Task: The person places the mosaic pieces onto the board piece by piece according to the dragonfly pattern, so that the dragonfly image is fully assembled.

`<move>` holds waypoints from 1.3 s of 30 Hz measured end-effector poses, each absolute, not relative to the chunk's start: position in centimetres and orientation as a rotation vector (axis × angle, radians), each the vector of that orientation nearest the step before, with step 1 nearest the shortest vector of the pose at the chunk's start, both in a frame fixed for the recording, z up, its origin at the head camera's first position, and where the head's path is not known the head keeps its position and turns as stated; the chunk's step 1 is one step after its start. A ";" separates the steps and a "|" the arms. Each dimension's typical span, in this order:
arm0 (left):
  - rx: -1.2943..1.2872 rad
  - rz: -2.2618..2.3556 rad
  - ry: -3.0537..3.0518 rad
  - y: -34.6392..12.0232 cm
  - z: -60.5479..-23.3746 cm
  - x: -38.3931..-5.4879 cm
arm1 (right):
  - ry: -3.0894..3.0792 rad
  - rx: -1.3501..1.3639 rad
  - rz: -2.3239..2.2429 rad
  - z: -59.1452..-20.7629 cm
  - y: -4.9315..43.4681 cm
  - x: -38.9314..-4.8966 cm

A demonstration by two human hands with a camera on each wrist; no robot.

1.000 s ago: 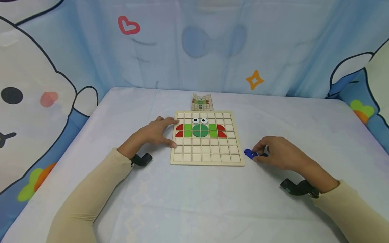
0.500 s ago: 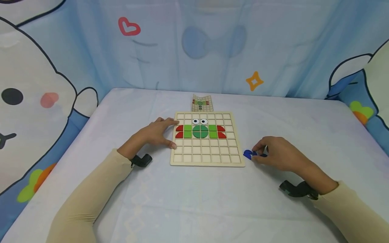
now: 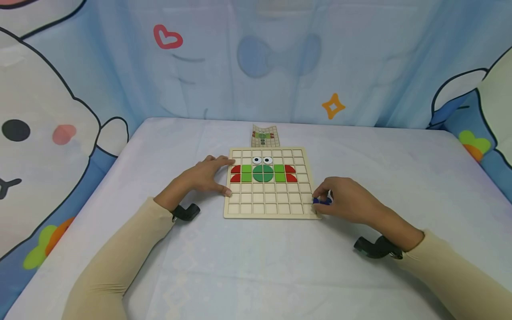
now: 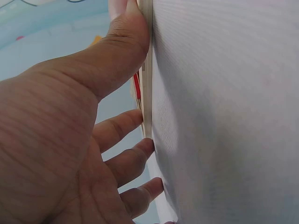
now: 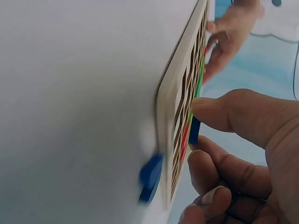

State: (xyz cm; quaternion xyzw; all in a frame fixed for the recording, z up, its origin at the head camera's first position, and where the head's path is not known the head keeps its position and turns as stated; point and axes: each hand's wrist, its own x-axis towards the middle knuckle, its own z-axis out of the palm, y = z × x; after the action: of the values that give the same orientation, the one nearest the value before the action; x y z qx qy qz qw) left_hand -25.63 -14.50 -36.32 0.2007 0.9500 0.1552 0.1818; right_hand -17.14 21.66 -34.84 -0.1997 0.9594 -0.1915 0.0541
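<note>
A square wooden grid board [image 3: 259,196] lies on the white cloth. Red quarter-round pieces [image 3: 291,178], light green squares [image 3: 246,177], a dark green circle of quarter pieces [image 3: 263,174] and two eye pieces [image 3: 257,160] fill some cells. My left hand [image 3: 204,175] rests against the board's left edge, thumb and fingers spread. Over the board's right edge, my right hand [image 3: 352,200] pinches a small blue piece [image 5: 195,131] between thumb and fingertips. More blue [image 5: 151,177] shows on the cloth beside that edge in the right wrist view; its exact count is partly hidden.
A small pattern card [image 3: 266,137] with a matching printed figure stands behind the board, curled at its top. A blue cartoon curtain [image 3: 280,66] hangs behind the table. White cloth [image 3: 240,266] covers the table around the board.
My right hand has moved left from the blue pieces beside the board to its right edge, carrying a blue piece. My left hand stays at the left edge.
</note>
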 end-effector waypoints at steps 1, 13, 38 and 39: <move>0.567 0.436 2.682 -14.5 -36.3 -25.6 | 2.911 -0.615 -0.581 -34.8 21.2 -17.2; 0.559 0.442 2.681 -14.4 -36.2 -25.6 | 2.906 -0.798 -0.533 -34.7 15.1 -19.9; 0.579 0.432 2.687 -14.5 -36.3 -25.6 | 2.808 -0.820 -0.362 -34.6 11.3 -23.0; 0.581 0.433 2.687 -14.5 -36.3 -25.6 | 2.808 -0.818 -0.361 -34.5 11.3 -23.0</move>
State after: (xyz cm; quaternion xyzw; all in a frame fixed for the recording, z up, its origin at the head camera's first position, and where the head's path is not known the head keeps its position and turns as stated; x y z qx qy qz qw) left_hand -25.63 -14.47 -36.30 0.2056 0.9500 0.1529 0.1784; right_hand -23.01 11.27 -34.52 -0.2763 0.9483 -0.1218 0.0972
